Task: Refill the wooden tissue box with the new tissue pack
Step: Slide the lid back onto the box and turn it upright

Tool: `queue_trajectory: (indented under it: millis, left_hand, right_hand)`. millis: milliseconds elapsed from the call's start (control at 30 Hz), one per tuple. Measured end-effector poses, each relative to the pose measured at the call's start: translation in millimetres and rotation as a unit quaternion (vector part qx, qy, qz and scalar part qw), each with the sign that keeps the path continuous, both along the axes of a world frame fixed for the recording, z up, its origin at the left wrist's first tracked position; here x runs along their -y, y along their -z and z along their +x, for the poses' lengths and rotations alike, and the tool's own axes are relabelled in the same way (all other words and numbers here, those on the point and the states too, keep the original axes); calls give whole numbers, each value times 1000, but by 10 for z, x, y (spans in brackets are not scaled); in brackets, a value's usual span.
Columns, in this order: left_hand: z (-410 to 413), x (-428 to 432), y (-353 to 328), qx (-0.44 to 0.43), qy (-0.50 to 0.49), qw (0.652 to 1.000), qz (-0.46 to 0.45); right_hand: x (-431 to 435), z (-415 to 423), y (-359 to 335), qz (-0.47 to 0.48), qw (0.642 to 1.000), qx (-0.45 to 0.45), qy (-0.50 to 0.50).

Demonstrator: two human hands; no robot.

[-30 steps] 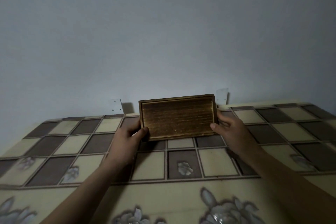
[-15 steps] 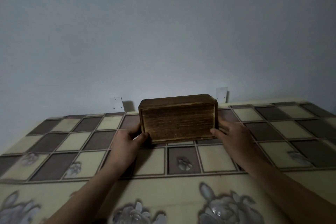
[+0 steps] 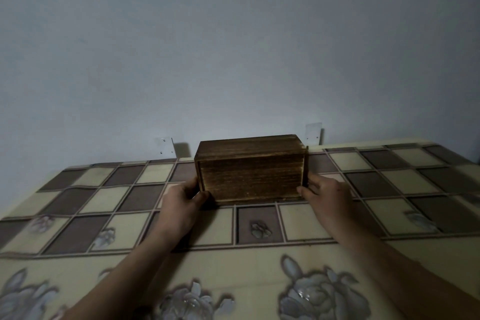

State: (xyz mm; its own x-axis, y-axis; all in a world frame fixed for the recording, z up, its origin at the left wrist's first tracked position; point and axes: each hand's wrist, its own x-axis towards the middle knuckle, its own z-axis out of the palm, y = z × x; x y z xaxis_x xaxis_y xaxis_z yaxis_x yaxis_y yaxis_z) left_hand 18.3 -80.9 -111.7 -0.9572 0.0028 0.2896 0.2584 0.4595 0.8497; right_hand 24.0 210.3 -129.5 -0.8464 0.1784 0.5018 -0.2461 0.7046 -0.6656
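1. I'm gripping the wooden tissue box (image 3: pixel 250 170) at both ends; left hand (image 3: pixel 183 199) is clamping its left end, thumb in front; right hand (image 3: pixel 324 191) is pressing the right end.
2. Box is sitting on the patterned tablecloth (image 3: pixel 259 267) near the wall (image 3: pixel 233 47), apparently on its side.
3. Can't tell what's inside; it's looking closed from here.
4. No tissue pack showing, so I'm guessing either very early or nearly done.
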Motion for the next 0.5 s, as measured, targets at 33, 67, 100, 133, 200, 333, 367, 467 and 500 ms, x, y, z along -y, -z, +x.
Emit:
queue_trajectory:
  millis: [33,67,100,133,200,333,367,467,500]
  left_hand:
    - [9,-3,-1,3,-3,1000,1]
    - [16,-3,4,5,-10,1000,-1]
    - [20,-5,12,3,-20,1000,-7]
    - [24,-8,17,2,-31,999,-17]
    - [21,-18,19,6,-46,999,-20]
    - [36,-9,15,10,-36,999,2]
    - [44,-7,9,15,-30,999,7]
    - [62,-3,-15,37,-13,998,39]
    - [65,8,-30,54,0,996,71]
  right_hand:
    - [3,-2,9,4,1000,0,1]
    - [6,0,15,11,1000,0,3]
    - [8,3,21,15,1000,3,2]
    - [12,5,21,10,1000,7,-3]
    - [7,7,20,-2,1000,13,-15]
    - [20,6,20,-22,999,30,-11]
    - [30,15,14,-25,999,37,-9]
    - [21,67,-33,-7,998,59,-13]
    - [2,81,-65,12,998,66,-15]
